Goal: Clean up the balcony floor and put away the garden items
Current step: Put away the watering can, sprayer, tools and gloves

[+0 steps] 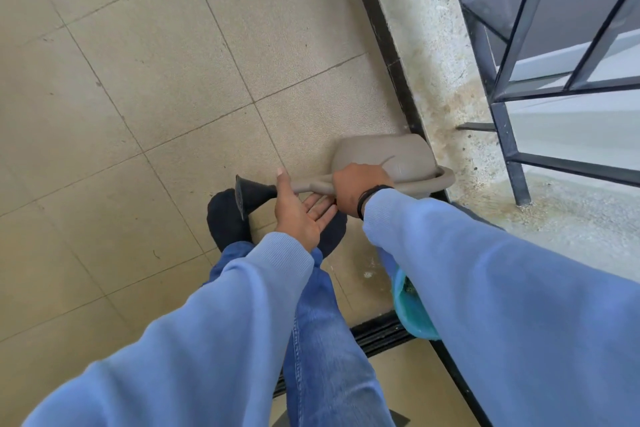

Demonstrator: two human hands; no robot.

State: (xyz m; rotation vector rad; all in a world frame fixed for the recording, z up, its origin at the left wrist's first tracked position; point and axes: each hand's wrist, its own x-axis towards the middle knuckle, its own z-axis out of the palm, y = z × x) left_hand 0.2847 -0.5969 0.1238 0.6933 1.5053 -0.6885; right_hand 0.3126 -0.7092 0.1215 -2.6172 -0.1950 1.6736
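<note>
Above tiled floor: beige plastic watering can (384, 163) with black rose.
Right hand (358, 189): fingers wrapped round its spout.
Left hand (301, 210): fingers straight, apart, under spout.

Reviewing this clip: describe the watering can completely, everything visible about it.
The watering can is taupe-grey, apparently matte plastic, with a rounded body, a long thin spout and a black flared rose at its tip. It is held above the tiled floor beside the concrete ledge, spout pointing left toward the person's socked feet. The right hand grips the spout where it meets the body. The left hand is open, palm up, under the spout. Its handle curves at the right end.
</note>
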